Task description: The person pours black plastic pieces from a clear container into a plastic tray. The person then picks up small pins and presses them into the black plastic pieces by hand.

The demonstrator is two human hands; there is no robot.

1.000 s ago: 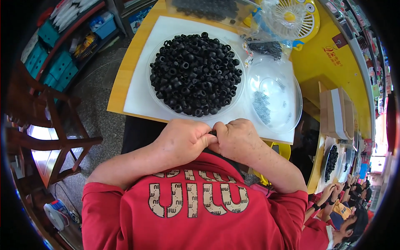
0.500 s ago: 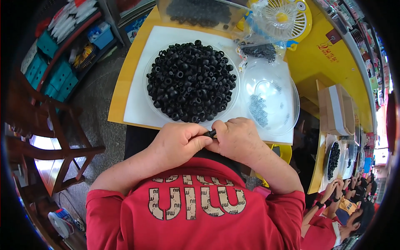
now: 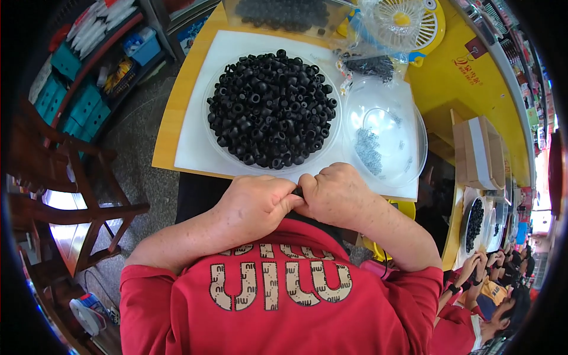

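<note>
My left hand (image 3: 255, 204) and my right hand (image 3: 336, 194) are pressed together at the near edge of the table, fingertips meeting on a small black ring (image 3: 298, 191) that is mostly hidden between them. Just beyond my hands a clear round dish (image 3: 218, 151) holds a big heap of black rubber rings (image 3: 271, 107). To its right a second clear dish (image 3: 414, 148) holds a small cluster of little grey parts (image 3: 370, 151). Both dishes rest on a white sheet (image 3: 192, 136).
The yellow table (image 3: 168, 127) also carries a clear bin of black parts (image 3: 284, 13), a small yellow fan (image 3: 408, 21) and an open cardboard box (image 3: 478, 152). Wooden chairs (image 3: 65, 195) stand at my left. Other people's hands (image 3: 479, 275) work at lower right.
My hands have stayed together at the table edge, fingers shifting slightly around the small black ring. The dishes have not moved on the table.
</note>
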